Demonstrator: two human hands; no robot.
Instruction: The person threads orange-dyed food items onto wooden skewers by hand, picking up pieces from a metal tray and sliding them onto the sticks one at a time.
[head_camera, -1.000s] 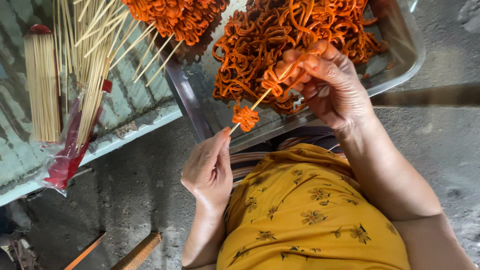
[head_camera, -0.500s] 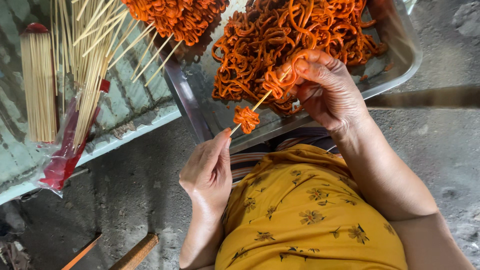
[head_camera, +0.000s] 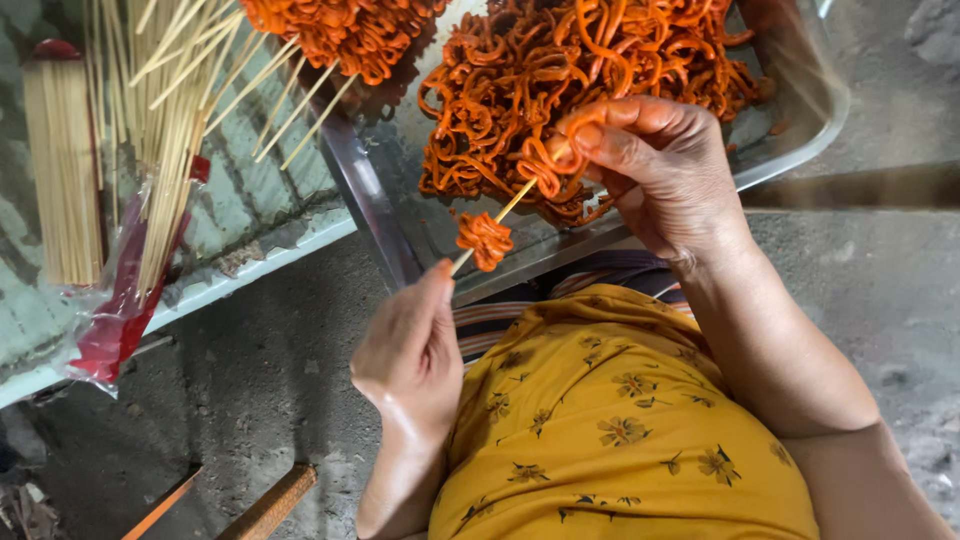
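My left hand (head_camera: 415, 345) pinches the lower end of a thin bamboo skewer (head_camera: 512, 203) that slants up to the right. One curled orange strip (head_camera: 484, 240) is threaded partway up the stick. My right hand (head_camera: 655, 170) grips another orange strip (head_camera: 552, 165) at the skewer's upper end, fingers closed around it. Both hands work over a clear rectangular tray (head_camera: 800, 125) heaped with orange marinated strips (head_camera: 580, 70).
Loaded skewers (head_camera: 330, 40) lie at the top, their sticks pointing down left. Loose bamboo skewers (head_camera: 170, 130) and a tight bundle (head_camera: 62, 170) rest in a clear and red plastic bag (head_camera: 115, 330) on a pale board. Grey ground lies below, with wooden sticks (head_camera: 270, 505).
The right hand has worked the second strip onto the skewer's tip with a slight shift. The left hand and the first threaded strip stay almost where they were.
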